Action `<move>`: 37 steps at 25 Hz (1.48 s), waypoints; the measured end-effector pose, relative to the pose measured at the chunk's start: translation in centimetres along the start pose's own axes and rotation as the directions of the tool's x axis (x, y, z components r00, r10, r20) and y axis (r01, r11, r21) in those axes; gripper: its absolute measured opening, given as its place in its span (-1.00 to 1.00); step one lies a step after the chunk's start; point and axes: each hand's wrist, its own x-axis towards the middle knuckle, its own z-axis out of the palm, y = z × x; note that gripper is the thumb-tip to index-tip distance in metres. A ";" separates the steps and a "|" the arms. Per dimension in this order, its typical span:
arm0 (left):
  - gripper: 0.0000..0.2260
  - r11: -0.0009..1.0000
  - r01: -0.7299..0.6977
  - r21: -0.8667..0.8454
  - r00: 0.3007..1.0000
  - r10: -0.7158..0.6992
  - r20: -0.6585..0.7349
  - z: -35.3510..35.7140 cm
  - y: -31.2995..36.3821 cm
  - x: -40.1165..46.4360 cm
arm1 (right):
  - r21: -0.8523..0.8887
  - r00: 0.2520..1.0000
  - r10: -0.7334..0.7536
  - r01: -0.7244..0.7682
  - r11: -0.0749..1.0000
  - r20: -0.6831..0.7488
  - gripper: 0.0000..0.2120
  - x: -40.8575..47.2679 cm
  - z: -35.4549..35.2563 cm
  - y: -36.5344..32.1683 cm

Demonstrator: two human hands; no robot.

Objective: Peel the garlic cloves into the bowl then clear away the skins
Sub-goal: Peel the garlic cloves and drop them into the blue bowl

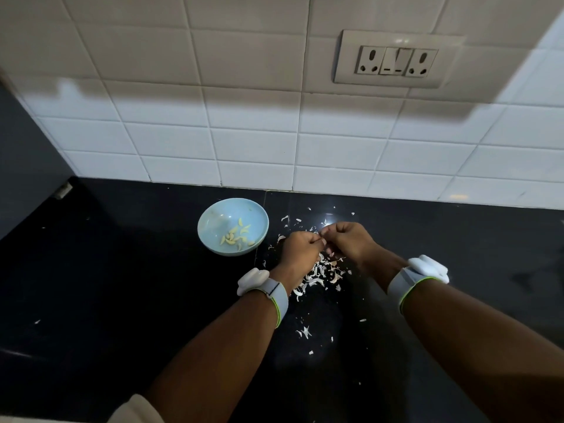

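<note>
The bowl is pale blue, and the peeled garlic cloves lying in it are pale yellow. The tabletop is glossy black, flecked with small white glints. The skins scattered over it are white to off-white, some with a faint tan tinge. The wall tiles are white with thin grey grout lines in a staggered brick pattern. The socket plate is cream-white. Each wristband is light grey edged with a bright lime-green line and carries a white piece. A beige sleeve shows at the bottom edge.
</note>
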 end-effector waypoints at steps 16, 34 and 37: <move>-0.85 0.957 0.200 -0.210 0.978 -0.206 -0.011 -1.0 0.0 0.7 | -0.183 0.975 -0.048 0.089 0.979 0.217 -0.87 1.4 -0.9 0.6; -0.84 0.965 0.176 -0.194 0.970 -0.204 -0.132 -0.6 -0.4 2.5 | -0.566 0.999 0.000 -0.022 0.824 -0.039 -0.73 4.7 -1.6 2.8; -0.84 0.960 0.179 -0.216 0.970 -0.209 -0.127 -0.6 -0.5 2.6 | -0.595 0.997 0.057 -0.073 0.800 -0.046 -0.73 5.1 -1.5 2.6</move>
